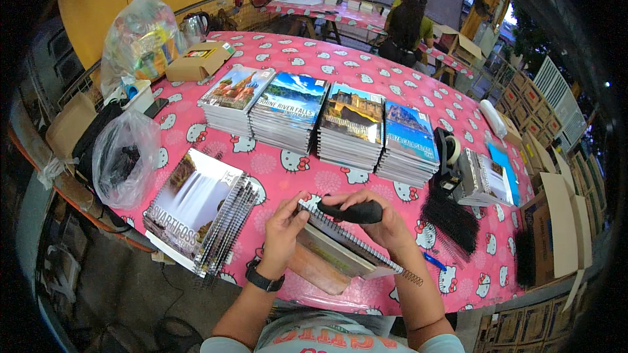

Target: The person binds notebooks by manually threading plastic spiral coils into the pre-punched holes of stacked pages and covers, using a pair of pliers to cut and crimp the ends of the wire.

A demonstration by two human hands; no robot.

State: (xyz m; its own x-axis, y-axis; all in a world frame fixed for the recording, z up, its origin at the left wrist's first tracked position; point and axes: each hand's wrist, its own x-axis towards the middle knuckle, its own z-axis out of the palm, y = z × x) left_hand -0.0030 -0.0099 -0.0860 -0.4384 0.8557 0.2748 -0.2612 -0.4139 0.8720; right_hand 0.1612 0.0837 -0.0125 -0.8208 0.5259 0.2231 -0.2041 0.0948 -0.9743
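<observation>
The spiral notebook [330, 246] is held tilted over the near edge of the pink table [307, 42]. The left hand [284, 232] has its fingers clamped on the notebook's upper end; the right hand's [391, 227] fingers are curled around a black tool [361, 212] at the coil.

From the notebook, black coils [449, 223] lie at three o'clock — beyond them an open carton [543, 238], its inside hidden. Near ten, a clear bag [127, 183] shows dark contents, too blurred to name; farther out, a white box [139, 101] holds something pale blue. Between ten and eleven, a big bag [140, 46] bulges with yellow and green things. Near eleven sits a cardboard box [188, 72].
</observation>
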